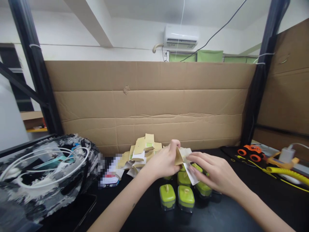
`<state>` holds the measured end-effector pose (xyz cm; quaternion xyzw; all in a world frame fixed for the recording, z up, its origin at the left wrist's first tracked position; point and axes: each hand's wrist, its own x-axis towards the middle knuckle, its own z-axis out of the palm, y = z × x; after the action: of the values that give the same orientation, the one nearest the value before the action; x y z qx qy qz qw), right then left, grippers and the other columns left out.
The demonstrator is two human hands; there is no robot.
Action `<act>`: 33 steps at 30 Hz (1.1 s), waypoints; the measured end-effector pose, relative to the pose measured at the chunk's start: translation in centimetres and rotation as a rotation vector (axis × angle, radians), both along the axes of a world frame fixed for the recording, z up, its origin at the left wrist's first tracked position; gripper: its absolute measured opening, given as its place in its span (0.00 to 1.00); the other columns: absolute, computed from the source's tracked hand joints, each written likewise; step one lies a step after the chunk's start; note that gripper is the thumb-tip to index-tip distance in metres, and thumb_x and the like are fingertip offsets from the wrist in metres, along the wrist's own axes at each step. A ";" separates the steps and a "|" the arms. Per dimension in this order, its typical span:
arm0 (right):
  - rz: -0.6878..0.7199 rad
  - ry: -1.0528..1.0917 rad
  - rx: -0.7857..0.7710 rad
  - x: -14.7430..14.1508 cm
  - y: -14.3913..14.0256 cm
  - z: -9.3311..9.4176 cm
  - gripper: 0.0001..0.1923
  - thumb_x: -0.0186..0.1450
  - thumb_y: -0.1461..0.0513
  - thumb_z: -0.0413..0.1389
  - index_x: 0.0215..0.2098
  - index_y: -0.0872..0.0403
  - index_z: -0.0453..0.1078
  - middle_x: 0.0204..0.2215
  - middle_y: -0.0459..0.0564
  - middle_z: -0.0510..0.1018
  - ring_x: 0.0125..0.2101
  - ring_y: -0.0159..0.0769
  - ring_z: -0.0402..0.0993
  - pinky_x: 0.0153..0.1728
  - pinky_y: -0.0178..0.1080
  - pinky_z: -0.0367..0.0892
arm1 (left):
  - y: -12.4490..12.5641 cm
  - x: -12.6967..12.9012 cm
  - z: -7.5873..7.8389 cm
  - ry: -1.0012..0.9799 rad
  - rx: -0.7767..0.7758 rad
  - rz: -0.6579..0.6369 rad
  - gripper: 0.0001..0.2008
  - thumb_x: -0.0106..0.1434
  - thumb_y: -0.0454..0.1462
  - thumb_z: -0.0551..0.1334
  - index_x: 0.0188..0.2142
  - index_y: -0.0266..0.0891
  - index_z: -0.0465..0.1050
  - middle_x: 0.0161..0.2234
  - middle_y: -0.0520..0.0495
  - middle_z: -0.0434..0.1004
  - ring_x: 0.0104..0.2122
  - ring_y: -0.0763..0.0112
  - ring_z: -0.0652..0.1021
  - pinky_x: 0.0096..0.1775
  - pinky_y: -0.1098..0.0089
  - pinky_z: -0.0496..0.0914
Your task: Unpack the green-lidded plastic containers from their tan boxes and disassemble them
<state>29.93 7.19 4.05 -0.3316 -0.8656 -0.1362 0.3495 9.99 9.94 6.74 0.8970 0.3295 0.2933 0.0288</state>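
Observation:
My left hand and my right hand meet over the black table, both gripping a small flat cardboard box blank, tan outside and white inside, partly unfolded. Directly below the hands stand several small clear containers with green lids, in a tight group. A pile of the same flat tan and white box blanks lies just left of my left hand, against the cardboard wall.
A brown cardboard wall closes off the back and right side. A black and white bag with white cables sits at left. An orange toy vehicle, a yellow hose and a white charger lie at right.

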 end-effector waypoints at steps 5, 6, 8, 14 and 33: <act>0.070 0.504 -0.403 -1.0 1.4 -1.6 0.15 0.65 0.53 0.49 0.46 0.51 0.65 0.37 0.52 0.76 0.37 0.41 0.76 0.38 0.45 0.73 | -0.3 0.4 0.0 0.264 0.439 -0.023 0.15 0.58 0.26 0.53 0.43 0.39 0.54 0.43 0.42 0.67 0.42 0.60 0.71 0.43 0.60 0.68; 0.133 0.654 -0.492 -1.4 1.6 -2.0 0.17 0.63 0.51 0.51 0.47 0.50 0.64 0.41 0.52 0.76 0.42 0.41 0.75 0.41 0.45 0.72 | -0.3 0.5 0.1 0.322 0.554 -0.039 0.12 0.61 0.26 0.52 0.43 0.39 0.56 0.45 0.41 0.67 0.46 0.59 0.69 0.46 0.58 0.66; 0.221 0.921 -0.640 -2.3 1.7 -2.9 0.23 0.60 0.49 0.55 0.49 0.49 0.62 0.48 0.54 0.73 0.50 0.44 0.69 0.46 0.47 0.70 | -0.2 0.4 0.3 0.396 0.751 -0.065 0.08 0.65 0.28 0.50 0.43 0.38 0.58 0.48 0.40 0.67 0.50 0.58 0.67 0.52 0.56 0.62; 0.341 1.221 -0.759 -4.9 0.8 -4.8 0.28 0.57 0.50 0.60 0.53 0.48 0.59 0.55 0.54 0.68 0.54 0.47 0.64 0.53 0.51 0.65 | 0.1 0.2 0.3 0.477 0.900 -0.068 0.08 0.65 0.29 0.51 0.43 0.41 0.61 0.52 0.44 0.65 0.54 0.64 0.65 0.58 0.59 0.57; -0.850 -0.081 -0.873 11.3 5.0 -2.7 0.13 0.41 0.63 0.61 0.25 0.49 0.67 0.17 0.45 0.77 0.21 0.50 0.77 0.21 0.44 0.68 | 1.8 -1.8 1.4 -1.063 -0.879 -0.115 0.29 0.54 0.39 0.66 0.47 0.44 0.47 0.44 0.42 0.71 0.40 0.64 0.77 0.45 0.60 0.71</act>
<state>41.22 12.18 1.39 -0.7553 -0.6459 0.0909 0.0630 8.19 11.76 8.11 0.5527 0.3108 0.5305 0.5626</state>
